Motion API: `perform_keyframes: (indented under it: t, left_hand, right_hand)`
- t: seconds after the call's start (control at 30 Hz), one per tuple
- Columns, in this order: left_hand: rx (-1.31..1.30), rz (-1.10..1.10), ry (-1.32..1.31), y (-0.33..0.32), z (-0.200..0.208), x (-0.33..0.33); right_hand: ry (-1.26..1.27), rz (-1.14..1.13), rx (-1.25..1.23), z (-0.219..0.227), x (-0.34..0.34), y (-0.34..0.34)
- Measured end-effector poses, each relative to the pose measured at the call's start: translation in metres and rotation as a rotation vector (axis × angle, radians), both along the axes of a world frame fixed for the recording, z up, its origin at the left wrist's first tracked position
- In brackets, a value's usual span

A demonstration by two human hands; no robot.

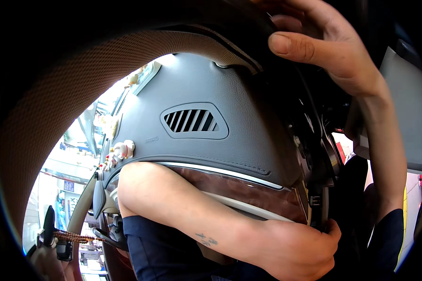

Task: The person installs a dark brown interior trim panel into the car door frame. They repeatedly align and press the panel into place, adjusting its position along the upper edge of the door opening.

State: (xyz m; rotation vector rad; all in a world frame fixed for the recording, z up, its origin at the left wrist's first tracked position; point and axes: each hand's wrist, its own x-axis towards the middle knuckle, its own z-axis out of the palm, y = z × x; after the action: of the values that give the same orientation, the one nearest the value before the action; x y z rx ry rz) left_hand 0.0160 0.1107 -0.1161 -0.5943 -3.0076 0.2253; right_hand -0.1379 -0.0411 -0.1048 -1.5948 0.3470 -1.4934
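Observation:
My left forearm crosses in front of a grey car dashboard (pixel 192 79) with a dark wood-look trim strip (pixel 248 192). At its end my left hand (pixel 309 248) is closed beside the dashboard's exposed side end (pixel 316 201). Its fingertips, and whatever they hold, are hidden. Higher up, my right hand (pixel 326 47) bends its fingers round into a very dark area by the windshield pillar. The thumb lies across the front, apart from the fingers. I cannot make out what this hand grips.
A slatted air vent (pixel 192 122) is set in the dashboard. Small white figurines (pixel 122 151) stand along the dash near the windshield. A steering wheel (pixel 84 201) is at left, near a beaded string (pixel 77 237). A grey panel (pixel 403 107) borders the right side.

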Motion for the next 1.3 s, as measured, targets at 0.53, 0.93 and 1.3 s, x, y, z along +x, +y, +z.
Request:
perform_keyframes:
  t: [0.53, 0.93, 1.3]
  left_hand:
    - [-0.010, -0.032, 0.054, -0.003, -0.001, -0.002]
    - [-0.003, -0.037, 0.104, -0.006, -0.003, 0.001]
    - [0.017, -0.034, 0.110, -0.006, -0.003, 0.001]
  right_hand:
    - [0.375, -0.260, -0.813, 0.048, -0.032, 0.002]
    - [0.277, -0.116, -0.882, 0.044, -0.032, -0.015]
    - [0.453, -0.310, -0.677, 0.050, -0.028, 0.009]
